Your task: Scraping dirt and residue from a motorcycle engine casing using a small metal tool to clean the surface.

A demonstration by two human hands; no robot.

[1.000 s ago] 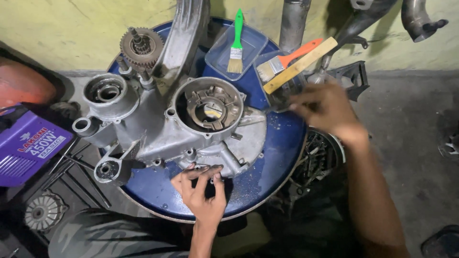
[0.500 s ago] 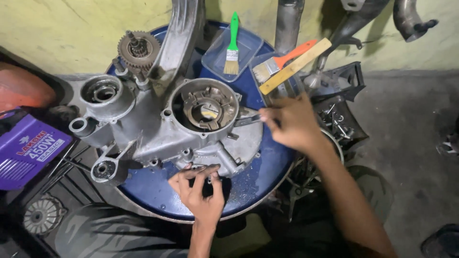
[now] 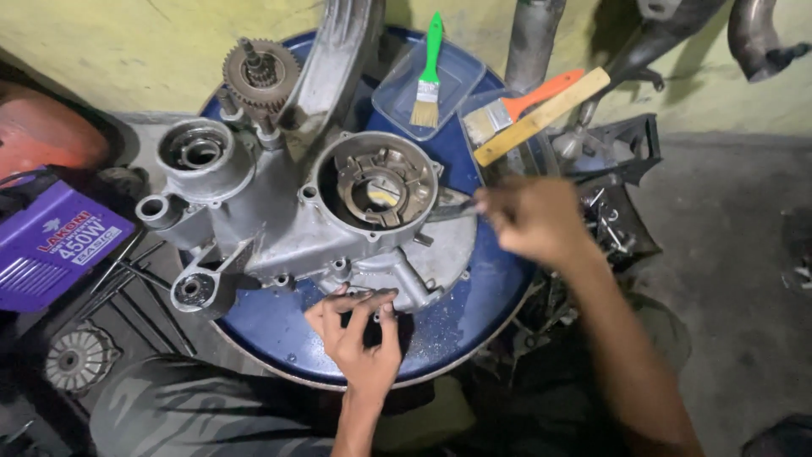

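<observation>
Left hand [image 3: 359, 334] fingertips spread on grey cast-metal engine casing's [image 3: 338, 220] near edge; right hand [image 3: 533, 218] (blurred) seemingly pinches a thin tool at its right.

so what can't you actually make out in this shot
Head view only:
- Right hand: motion-blurred; the thin tool it holds can't be identified.
- Left hand: its fingers cover the engine casing edge beneath.
- Pipes at top: cut off by the frame edge.
- Parts right of the blue drum: too dark.

engine casing [image 3: 321, 220] on drum lid [image 3: 474, 296] | brushes [image 3: 427, 76] behind casing | box [image 3: 55, 241] left
</observation>
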